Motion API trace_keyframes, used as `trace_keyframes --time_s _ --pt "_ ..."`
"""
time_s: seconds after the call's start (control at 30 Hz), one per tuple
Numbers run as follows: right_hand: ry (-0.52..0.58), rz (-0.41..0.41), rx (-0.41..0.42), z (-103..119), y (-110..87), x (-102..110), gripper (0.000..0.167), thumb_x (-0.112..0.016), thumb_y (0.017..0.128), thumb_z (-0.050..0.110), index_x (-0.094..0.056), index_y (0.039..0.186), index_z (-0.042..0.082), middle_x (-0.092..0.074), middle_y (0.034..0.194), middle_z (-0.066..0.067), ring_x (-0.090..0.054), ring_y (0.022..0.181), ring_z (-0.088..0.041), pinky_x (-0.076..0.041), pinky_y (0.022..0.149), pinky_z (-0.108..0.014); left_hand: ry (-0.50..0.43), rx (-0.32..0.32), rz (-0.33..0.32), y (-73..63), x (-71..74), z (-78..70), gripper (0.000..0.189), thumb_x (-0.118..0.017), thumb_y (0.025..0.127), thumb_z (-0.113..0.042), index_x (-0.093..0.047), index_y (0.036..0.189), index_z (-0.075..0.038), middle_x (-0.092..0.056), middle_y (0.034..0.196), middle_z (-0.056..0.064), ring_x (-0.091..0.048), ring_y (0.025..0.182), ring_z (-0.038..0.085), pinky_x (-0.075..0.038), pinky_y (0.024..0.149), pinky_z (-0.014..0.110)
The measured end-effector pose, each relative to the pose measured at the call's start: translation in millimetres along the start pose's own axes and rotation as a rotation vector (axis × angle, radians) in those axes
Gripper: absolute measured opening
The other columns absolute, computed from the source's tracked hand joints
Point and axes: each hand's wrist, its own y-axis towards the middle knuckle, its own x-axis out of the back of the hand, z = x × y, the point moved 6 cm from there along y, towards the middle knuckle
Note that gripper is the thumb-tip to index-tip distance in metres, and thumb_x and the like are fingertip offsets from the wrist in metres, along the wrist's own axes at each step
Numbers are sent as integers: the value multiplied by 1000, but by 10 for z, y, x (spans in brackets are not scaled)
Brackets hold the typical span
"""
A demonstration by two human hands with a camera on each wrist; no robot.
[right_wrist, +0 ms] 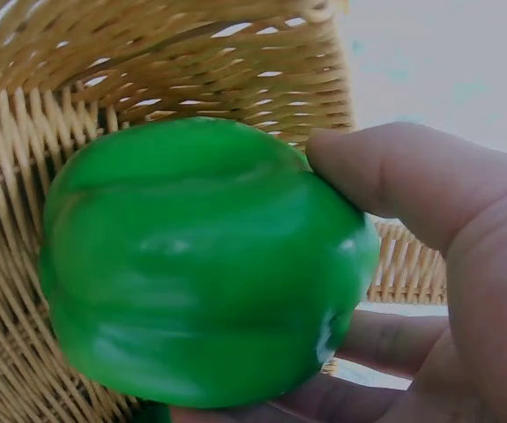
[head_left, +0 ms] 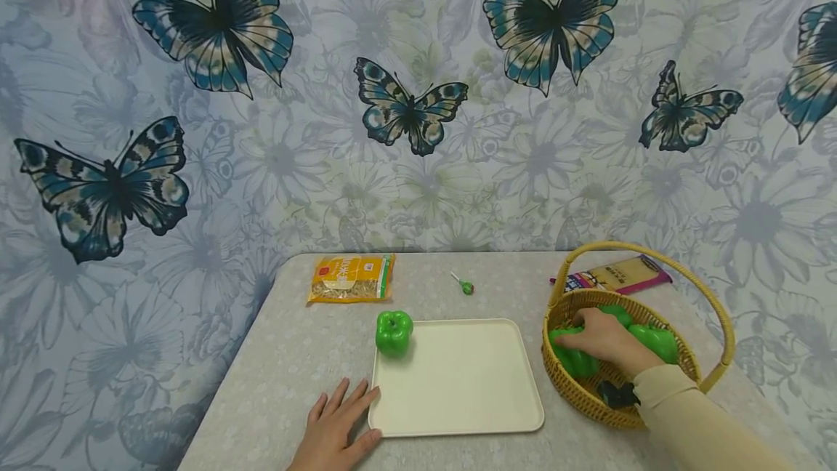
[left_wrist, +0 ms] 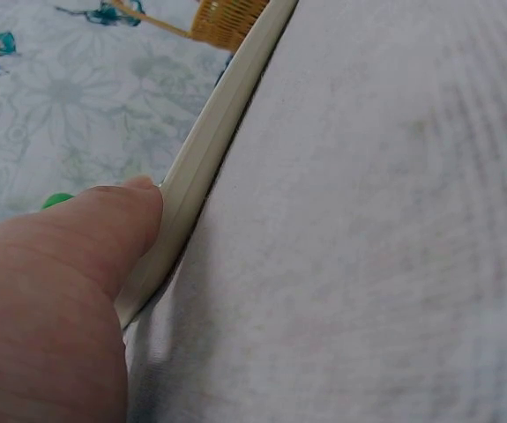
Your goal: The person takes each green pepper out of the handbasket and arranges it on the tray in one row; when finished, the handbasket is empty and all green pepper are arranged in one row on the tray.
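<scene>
The green pepper (right_wrist: 200, 264) was inside the basket (head_left: 582, 402), held between the right hand (head_left: 608, 340)'s thumb and curled fingers; on my wrist feed it lay sideways, creases and apparent long axis running toward the palm, its dimpled end facing palmward, though I couldn't tell stem from base. I judged its glossy, rounded skin might slip that pinch, or a low lift might catch the handle (head_left: 608, 245). Beyond, the left hand (head_left: 333, 427), fingers spread, touched the tray (head_left: 458, 376), gripping nothing.
</scene>
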Motion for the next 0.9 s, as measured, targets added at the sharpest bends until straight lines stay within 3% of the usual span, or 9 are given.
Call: trace_keyframes --time_s 0.27,0.57,0.77,0.9 --pt "-13 -61 7 40 -40 105 89 -79 85 53 -53 134 -16 -62 127 -35 -62 112 -52 -56 85 -57 -2 -5 -4 5 2 -14 72 -52 94 -75 -53 151 -31 -48 159 8 -28 153 45 -12 113 78" --pt "16 -75 24 21 -71 150 79 -79 86 51 -59 128 -12 -66 122 -31 -66 103 -46 -58 77 -51 6 -13 -19 -16 9 -19 70 -53 95 -73 -54 151 -31 -48 158 8 -29 153 45 -14 113 77" --pt "1 -93 52 81 -103 215 82 -78 87 54 -58 132 -12 -64 126 -33 -64 109 -51 -58 82 -55 10 -12 -20 -13 16 -17 70 -53 94 -73 -54 151 -32 -48 159 7 -29 153 44 -14 113 77" --pt "6 -103 84 210 -161 265 79 -77 88 53 -58 135 -9 -65 127 -29 -65 109 -47 -58 82 -53 11 -14 -18 -13 13 -21 70 -53 94 -73 -54 151 -31 -49 158 7 -29 153 45 -14 113 77"
